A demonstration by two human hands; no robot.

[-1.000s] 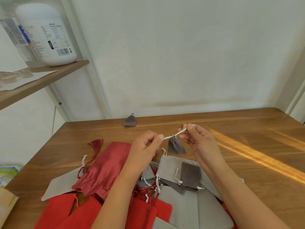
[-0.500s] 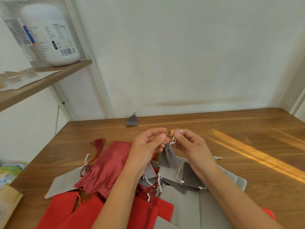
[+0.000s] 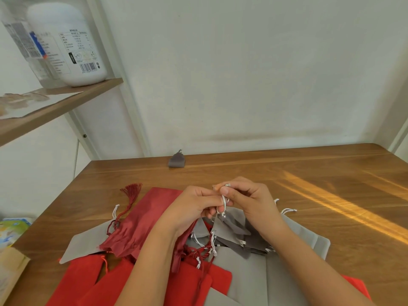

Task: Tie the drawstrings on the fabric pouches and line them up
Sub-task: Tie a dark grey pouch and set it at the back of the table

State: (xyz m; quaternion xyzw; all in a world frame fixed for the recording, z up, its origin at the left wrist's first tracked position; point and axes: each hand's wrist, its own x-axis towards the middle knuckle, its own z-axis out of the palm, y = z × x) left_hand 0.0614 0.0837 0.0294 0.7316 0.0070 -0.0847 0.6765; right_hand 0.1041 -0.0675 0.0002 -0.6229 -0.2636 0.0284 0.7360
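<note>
My left hand (image 3: pixel 194 204) and my right hand (image 3: pixel 249 202) meet above the pile, both pinching the white drawstring (image 3: pixel 223 200) of a small dark grey pouch (image 3: pixel 231 221) that hangs just below my fingers. The string loops around a left fingertip. Under my forearms lies a heap of pouches: a dark red one with a tassel (image 3: pixel 141 219), bright red ones (image 3: pixel 88 277) and light grey ones (image 3: pixel 242 274), several with loose white cords. One small dark grey pouch (image 3: pixel 176 160) with its neck drawn together stands alone at the table's far edge.
The wooden table (image 3: pixel 309 173) runs to a white wall. A shelf (image 3: pixel 61 102) at upper left carries a white bottle (image 3: pixel 66 43). A brown box corner (image 3: pixel 11 270) and a colourful printed item (image 3: pixel 11 228) sit at the left edge.
My hands came together from holding the drawstring stretched out between them. The small grey pouch dropped lower toward the pile, and the cord now loops around my fingers.
</note>
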